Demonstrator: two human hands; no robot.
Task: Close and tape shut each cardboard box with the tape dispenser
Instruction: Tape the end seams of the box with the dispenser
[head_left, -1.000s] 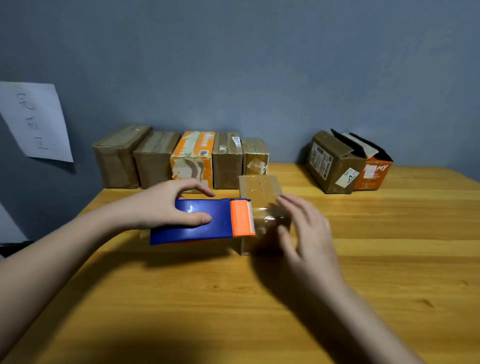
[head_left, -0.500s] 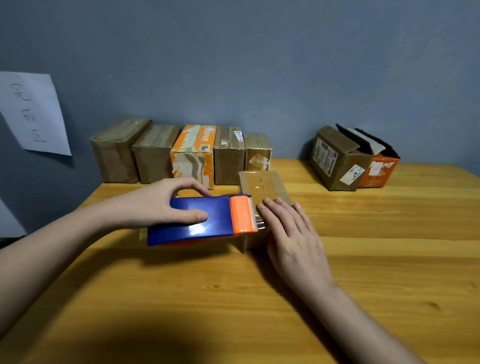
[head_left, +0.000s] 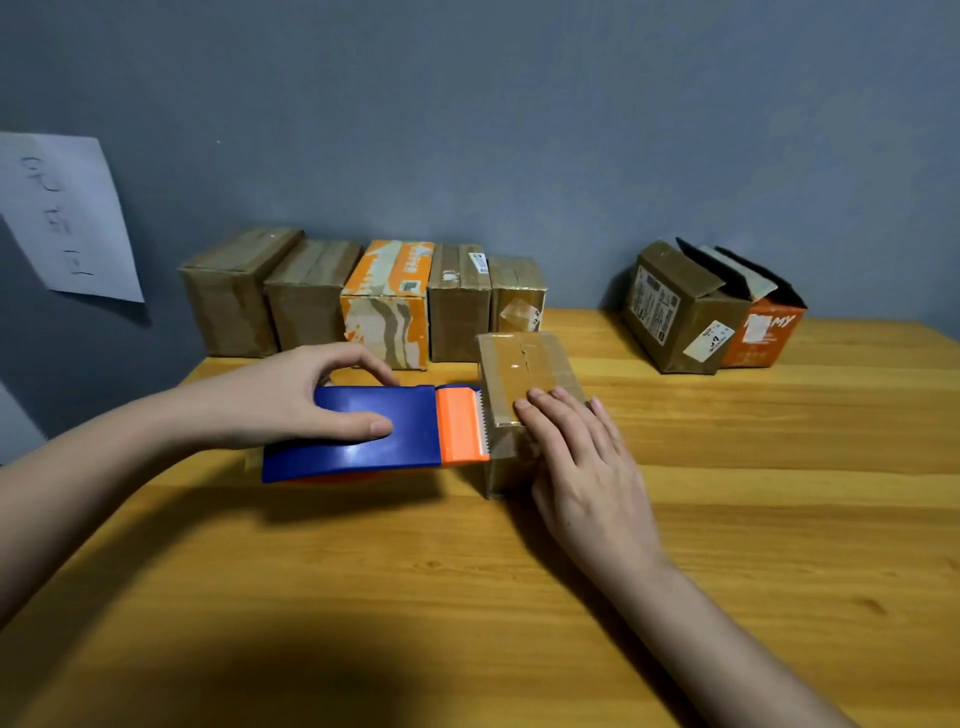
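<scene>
Left hand: I see my left hand gripping the blue-and-orange tape dispenser, thumb on its top.
Dispenser: its toothed orange end meets the near left edge of the small box.
Right hand: my right hand lies flat, fingers straight, over the box's near end.
Back row: five closed boxes against the wall.
Right side: two open boxes on the worktop.
Wall: a paper sheet.

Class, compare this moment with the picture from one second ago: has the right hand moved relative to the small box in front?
Yes. The right hand came forward and down onto the small box: its fingers now lie flat on the near end of the box top, beside the tape dispenser.
</scene>
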